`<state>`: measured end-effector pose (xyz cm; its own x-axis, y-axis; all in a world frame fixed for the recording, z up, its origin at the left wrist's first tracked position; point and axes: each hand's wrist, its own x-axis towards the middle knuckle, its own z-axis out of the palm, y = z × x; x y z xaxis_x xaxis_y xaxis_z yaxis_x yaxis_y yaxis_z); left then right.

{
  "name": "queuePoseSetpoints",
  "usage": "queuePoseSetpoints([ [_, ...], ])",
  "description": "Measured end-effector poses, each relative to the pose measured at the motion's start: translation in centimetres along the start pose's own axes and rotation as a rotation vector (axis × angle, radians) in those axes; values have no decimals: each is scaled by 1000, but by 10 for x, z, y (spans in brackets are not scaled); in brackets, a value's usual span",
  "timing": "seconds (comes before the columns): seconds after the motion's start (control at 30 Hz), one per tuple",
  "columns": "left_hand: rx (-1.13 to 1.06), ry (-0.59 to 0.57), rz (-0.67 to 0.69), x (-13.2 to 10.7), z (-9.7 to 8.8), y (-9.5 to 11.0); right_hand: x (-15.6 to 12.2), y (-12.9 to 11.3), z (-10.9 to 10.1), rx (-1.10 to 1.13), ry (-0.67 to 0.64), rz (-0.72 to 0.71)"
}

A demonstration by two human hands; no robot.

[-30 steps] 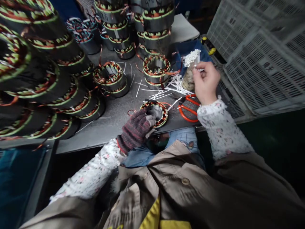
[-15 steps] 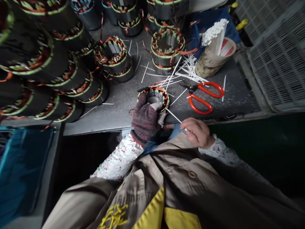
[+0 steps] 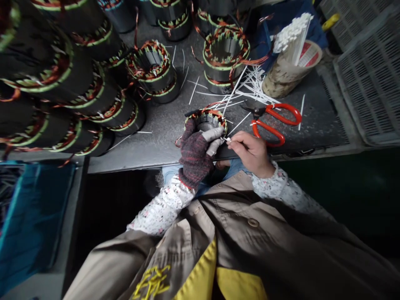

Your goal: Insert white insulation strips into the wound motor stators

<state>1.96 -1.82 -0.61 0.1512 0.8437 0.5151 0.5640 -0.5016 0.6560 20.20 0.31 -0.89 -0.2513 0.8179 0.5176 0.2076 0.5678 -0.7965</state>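
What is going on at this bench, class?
A person is working on a copper-wound motor stator on a dark bench. Their gloved left hand grips it, while the bare right hand pinches a thin white strip beside its rim. Red-handled scissors lie nearby, with more stators beyond.

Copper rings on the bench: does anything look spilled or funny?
Yes: loose white sticks lie scattered across the dark bench by the red-handled scissors, looking spilled, unlike the upright bundle beside them.
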Motion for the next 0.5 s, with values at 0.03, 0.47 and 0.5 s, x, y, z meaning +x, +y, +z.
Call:
queuePoseSetpoints([
  [0.03, 44, 48, 33, 1, 0, 0, 1, -3, -1, -7, -3, 4],
  [0.47, 86, 74, 165, 2, -2, -7, 16, -5, -1, -268, -88, 109],
  [0.5, 117, 71, 173, 1, -2, -6, 16, -9, -2, -273, -125, 103],
])
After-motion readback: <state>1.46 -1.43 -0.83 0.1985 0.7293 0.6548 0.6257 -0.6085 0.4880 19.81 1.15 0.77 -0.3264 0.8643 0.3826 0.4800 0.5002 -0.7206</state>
